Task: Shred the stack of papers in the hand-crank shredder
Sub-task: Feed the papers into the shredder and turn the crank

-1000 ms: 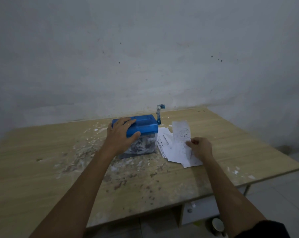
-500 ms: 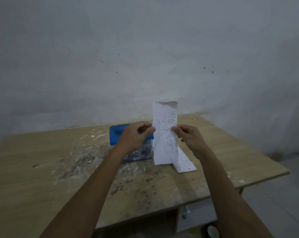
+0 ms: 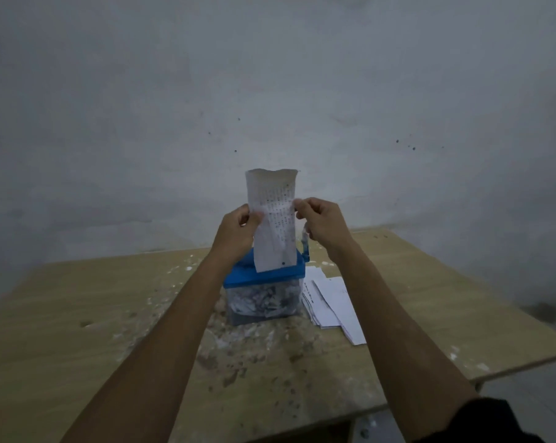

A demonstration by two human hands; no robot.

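While both hands are raised above the bench, a narrow printed paper strip hangs upright between them. The left hand pinches its left edge and the right hand pinches its right edge. The strip's lower end hangs in front of the blue lid of the hand-crank shredder, whose clear bin holds shreds. Just right of the shredder lies the stack of papers. Paper bits litter the bench around it.
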